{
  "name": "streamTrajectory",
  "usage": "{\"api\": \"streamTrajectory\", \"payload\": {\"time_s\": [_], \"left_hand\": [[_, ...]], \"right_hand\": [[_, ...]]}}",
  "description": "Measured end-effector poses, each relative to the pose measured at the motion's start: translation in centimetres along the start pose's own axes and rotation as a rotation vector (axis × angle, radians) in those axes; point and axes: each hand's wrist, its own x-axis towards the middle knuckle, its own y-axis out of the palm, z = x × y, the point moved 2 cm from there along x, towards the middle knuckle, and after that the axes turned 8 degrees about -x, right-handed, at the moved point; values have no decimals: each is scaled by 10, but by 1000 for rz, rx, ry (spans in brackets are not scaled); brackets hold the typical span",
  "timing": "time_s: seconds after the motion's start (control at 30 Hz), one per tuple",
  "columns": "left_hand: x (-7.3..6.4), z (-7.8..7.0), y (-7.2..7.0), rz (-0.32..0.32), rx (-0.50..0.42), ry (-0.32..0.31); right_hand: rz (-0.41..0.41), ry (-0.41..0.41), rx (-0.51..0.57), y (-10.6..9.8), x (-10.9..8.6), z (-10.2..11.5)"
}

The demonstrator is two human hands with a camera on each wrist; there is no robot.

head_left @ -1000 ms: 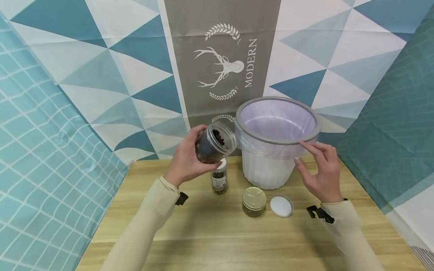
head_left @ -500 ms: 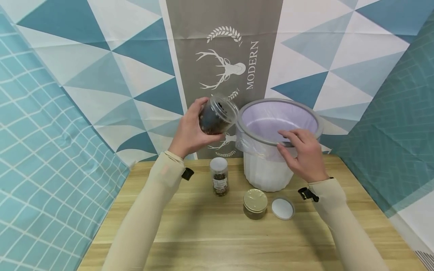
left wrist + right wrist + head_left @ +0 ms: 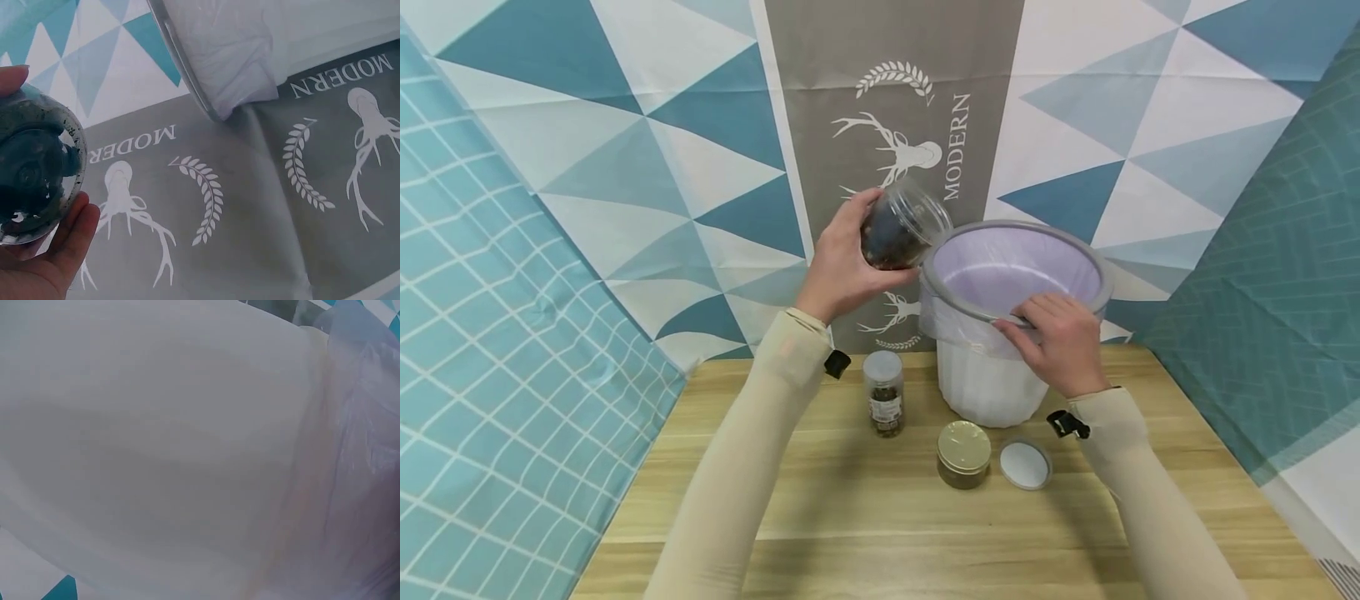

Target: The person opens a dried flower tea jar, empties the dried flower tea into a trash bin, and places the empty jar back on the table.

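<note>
Round white lid (image 3: 1026, 464) lies off, left hand (image 3: 841, 265) curls round the clear plastic jar (image 3: 907, 222), dark contents (image 3: 882, 240) still inside, right hand (image 3: 1062, 340) clasping the grey plastic bin rim (image 3: 1102, 271)

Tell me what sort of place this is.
Probably a staged work corner, though the wider room is out of view: a creased deer-printed sheet hangs behind a wood-grain table, a blue grid-patterned sheet closes the left side, and a lined white bin stands on the table.
</note>
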Motion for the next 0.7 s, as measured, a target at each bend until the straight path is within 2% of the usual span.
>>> {"api": "streamTrajectory", "payload": {"time_s": [0.27,0.37,0.6,0.7], "left_hand": [[11,0,6,19,21,-21],[15,2,7,17,12,-5],[15,4,17,-9,-111,-6],[15,5,21,-15,-126,-4]], "right_hand": [[-2,-62,-9,1,5,5],[-6,-70,3,2,7,6],[15,-93,36,-1,4,10],[29,-85,89,-4,3,8]]}}
